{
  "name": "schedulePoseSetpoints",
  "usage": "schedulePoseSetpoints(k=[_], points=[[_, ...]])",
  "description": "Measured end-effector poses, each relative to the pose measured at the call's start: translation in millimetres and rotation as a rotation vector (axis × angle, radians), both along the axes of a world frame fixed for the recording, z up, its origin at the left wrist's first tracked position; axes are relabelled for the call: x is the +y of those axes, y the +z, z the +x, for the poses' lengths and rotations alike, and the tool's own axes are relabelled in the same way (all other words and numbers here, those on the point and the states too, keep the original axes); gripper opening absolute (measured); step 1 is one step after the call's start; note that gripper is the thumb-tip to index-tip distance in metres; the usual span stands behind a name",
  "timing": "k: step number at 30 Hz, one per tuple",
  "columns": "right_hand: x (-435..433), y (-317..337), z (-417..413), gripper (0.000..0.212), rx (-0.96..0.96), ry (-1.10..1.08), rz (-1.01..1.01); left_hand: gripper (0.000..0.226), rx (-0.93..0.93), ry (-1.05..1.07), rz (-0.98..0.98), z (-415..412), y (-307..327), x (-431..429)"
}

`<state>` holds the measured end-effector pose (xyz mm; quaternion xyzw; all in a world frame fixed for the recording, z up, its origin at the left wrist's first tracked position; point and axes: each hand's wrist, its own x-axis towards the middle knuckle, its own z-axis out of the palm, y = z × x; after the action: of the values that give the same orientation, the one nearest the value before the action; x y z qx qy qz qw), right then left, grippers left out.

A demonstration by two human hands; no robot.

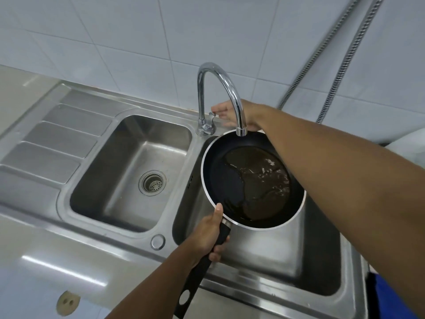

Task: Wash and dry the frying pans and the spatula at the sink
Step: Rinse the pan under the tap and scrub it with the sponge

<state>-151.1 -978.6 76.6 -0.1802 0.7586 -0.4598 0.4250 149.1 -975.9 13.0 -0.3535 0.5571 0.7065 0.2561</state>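
Black round frying pan with a silver rim (230, 187), holding shallow water, hangs over the right steel sink basin (276, 261) beneath the curved chrome tap (220, 74). The left hand (207, 236) clenches its black handle. The right arm reaches across the pan, putting the right hand (226, 112) at the tap's lever (212, 116); whether it grasps the lever is unclear.

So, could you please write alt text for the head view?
A person's left hand holds a black frying pan by its handle under the faucet over the right sink basin, water pooled inside. The right hand reaches for the tap lever.
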Motion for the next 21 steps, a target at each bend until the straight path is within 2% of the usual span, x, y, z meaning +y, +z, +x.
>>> schedulePoseSetpoints(k=[4, 7, 17, 19, 21], points=[[-6.1, 3.3, -1.9, 0.034, -0.009, 0.086, 0.016, 0.071, 0.020, -0.027, 0.008, -9.4, -1.7, -13.2], [-8.8, 0.3, 3.3, 0.043, 0.028, 0.177, 0.067, 0.071, 0.030, -0.026, 0.024, -15.1, -1.7, -17.1], [-3.4, 3.5, 10.4, 0.043, -0.025, 0.274, 0.099, 0.071, 0.054, -0.041, 0.016, -23.4, 0.9, -12.9], [5.0, -4.3, 11.5, 0.035, 0.022, 0.156, 0.016, 0.072, 0.054, -0.028, 0.012, -23.4, 1.4, -12.0], [16.9, -19.9, 14.8, 0.034, 0.158, -0.103, -0.022, 0.072, 0.055, -0.017, 0.006, -22.8, 2.3, -11.6]])
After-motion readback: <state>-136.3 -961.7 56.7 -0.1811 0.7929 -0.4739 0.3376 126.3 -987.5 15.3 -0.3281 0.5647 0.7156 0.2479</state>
